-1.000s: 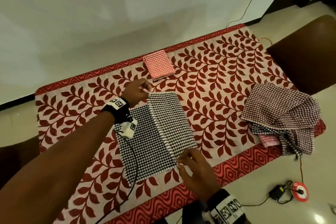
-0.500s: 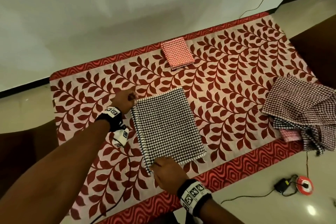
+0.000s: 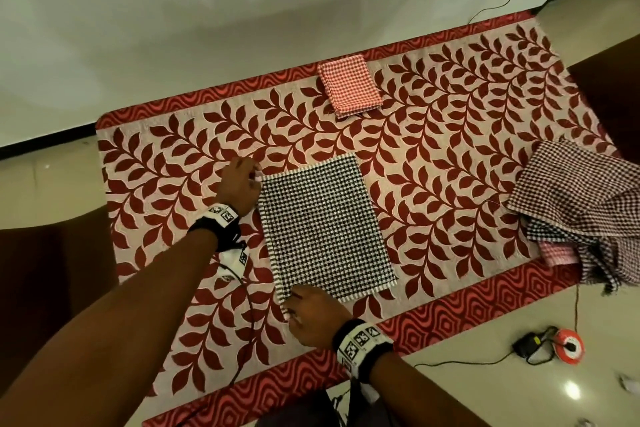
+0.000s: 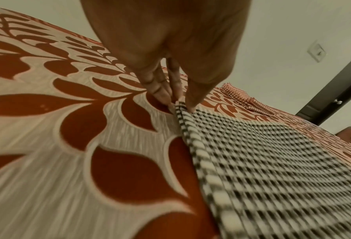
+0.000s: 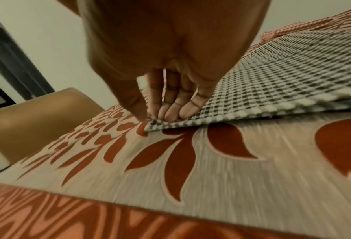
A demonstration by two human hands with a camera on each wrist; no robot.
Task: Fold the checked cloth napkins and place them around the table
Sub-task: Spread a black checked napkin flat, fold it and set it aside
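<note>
Neatly folded black-checked napkin (image 3: 325,225).

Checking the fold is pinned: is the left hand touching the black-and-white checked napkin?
Touching. The left wrist view shows the left hand with its fingertips pinching the corner of the black-and-white checked napkin against the tablecloth.

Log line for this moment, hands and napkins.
left hand pinches far-left corner of black checked napkin | right hand pinches near-left corner | red checked napkin folded, far edge | unfolded pile right
</note>
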